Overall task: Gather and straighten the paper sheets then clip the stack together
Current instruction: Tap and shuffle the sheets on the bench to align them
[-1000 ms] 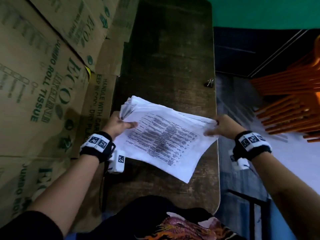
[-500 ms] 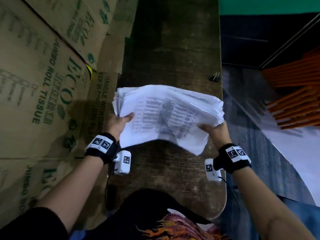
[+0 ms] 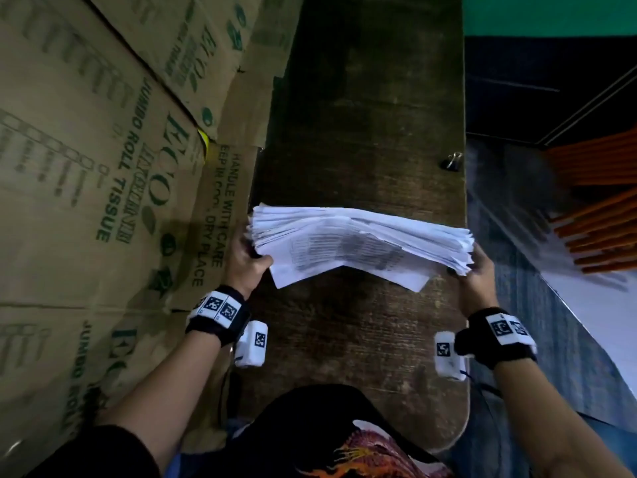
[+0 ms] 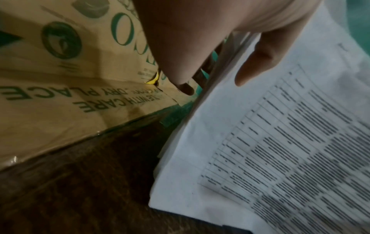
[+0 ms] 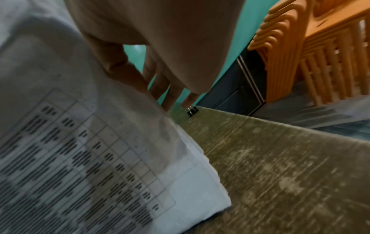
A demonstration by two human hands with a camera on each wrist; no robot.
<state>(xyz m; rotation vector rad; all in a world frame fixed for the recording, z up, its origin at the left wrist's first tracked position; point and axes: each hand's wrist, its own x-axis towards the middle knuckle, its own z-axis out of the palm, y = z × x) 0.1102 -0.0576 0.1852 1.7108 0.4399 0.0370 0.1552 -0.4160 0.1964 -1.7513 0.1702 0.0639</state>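
A thick stack of white printed sheets (image 3: pixel 358 243) is held up between both hands above the dark wooden table (image 3: pixel 362 98), its long edges turned nearly upward and still uneven. My left hand (image 3: pixel 246 260) grips the stack's left end, thumb on the printed front sheet (image 4: pixel 280 150) and fingers behind. My right hand (image 3: pixel 477 270) grips the right end, fingers behind the paper (image 5: pixel 80 150). A small black binder clip (image 3: pixel 452 162) lies on the table near its right edge, beyond the stack; the same binder clip (image 5: pixel 192 111) shows past my right fingertips.
Tall cardboard boxes (image 3: pixel 103 167) printed with green lettering stand tight along the table's left side. Stacked orange plastic chairs (image 3: pixel 599 208) stand to the right, beyond the table edge. The table is narrow, with its rounded near end by my body.
The sheets went from lying spread and slanted in my hands to standing on edge as a gathered stack. My right hand moved lower and out to the stack's right end.
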